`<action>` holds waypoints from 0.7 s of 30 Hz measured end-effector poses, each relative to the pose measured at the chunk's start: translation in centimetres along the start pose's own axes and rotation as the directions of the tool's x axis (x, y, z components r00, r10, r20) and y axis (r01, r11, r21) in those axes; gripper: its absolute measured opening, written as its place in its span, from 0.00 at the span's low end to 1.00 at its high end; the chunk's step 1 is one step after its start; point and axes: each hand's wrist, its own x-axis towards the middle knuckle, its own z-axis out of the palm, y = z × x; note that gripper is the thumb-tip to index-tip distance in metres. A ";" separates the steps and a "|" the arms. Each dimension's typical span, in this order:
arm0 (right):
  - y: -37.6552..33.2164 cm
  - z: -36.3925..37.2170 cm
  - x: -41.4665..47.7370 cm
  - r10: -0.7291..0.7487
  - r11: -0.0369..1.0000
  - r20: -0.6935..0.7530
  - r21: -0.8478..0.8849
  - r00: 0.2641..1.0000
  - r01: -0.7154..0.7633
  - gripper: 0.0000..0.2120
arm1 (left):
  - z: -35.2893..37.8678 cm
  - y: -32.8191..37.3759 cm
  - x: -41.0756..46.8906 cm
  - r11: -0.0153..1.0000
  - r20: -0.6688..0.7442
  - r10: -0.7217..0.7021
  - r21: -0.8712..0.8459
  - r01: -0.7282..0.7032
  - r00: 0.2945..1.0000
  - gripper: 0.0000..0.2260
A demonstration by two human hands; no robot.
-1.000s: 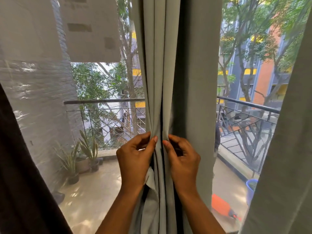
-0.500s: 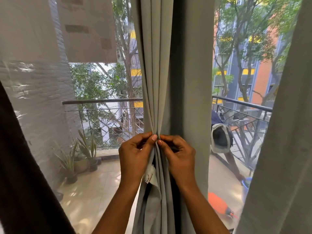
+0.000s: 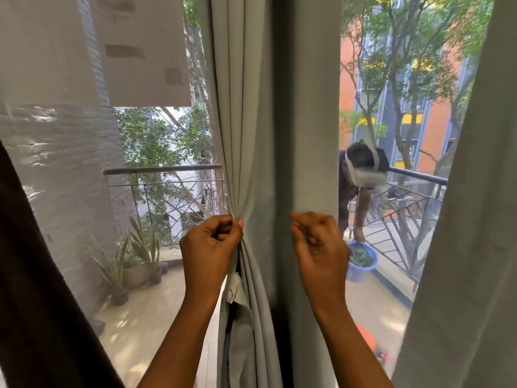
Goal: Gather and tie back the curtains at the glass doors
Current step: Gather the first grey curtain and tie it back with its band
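A pale grey curtain (image 3: 251, 113) hangs in folds down the middle of the glass doors. My left hand (image 3: 211, 247) pinches the gathered left folds at waist height. My right hand (image 3: 317, 243) grips a flatter right-hand part of the same grey curtain, about a hand's width away. Between my hands a dark gap in the folds shows. A white tag or lining piece (image 3: 235, 288) hangs under my left hand. Another grey curtain panel (image 3: 470, 219) fills the right edge. A dark brown curtain (image 3: 36, 289) covers the lower left corner.
Through the glass lies a tiled balcony with a metal railing (image 3: 167, 186) and potted plants (image 3: 134, 264). A person (image 3: 361, 175) outside bends over a blue bucket (image 3: 361, 264). A sheer mesh screen (image 3: 56, 135) covers the left pane. An orange object (image 3: 369, 340) lies on the balcony floor.
My hands have moved apart, the right one going right with its fold and the left staying on the gathered folds. The person outside has come further into view, reaching to the bucket.
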 end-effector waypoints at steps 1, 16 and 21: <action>0.0 -0.4 0.1 -0.007 0.998 -0.135 -0.067 0.991 -0.002 0.17 | -0.1 0.0 -0.1 1.000 -0.003 0.011 0.008 -0.011 1.000 0.04; 1.8 3.9 -0.3 -0.031 0.985 0.028 -0.170 0.999 0.035 0.21 | 1.2 0.2 -0.7 0.999 -0.013 0.043 0.027 -0.043 0.999 0.08; 1.0 4.4 -0.9 -0.038 0.991 0.016 -0.126 0.999 0.040 0.14 | 1.0 -0.5 -0.4 1.000 0.011 0.009 0.013 -0.009 1.000 0.04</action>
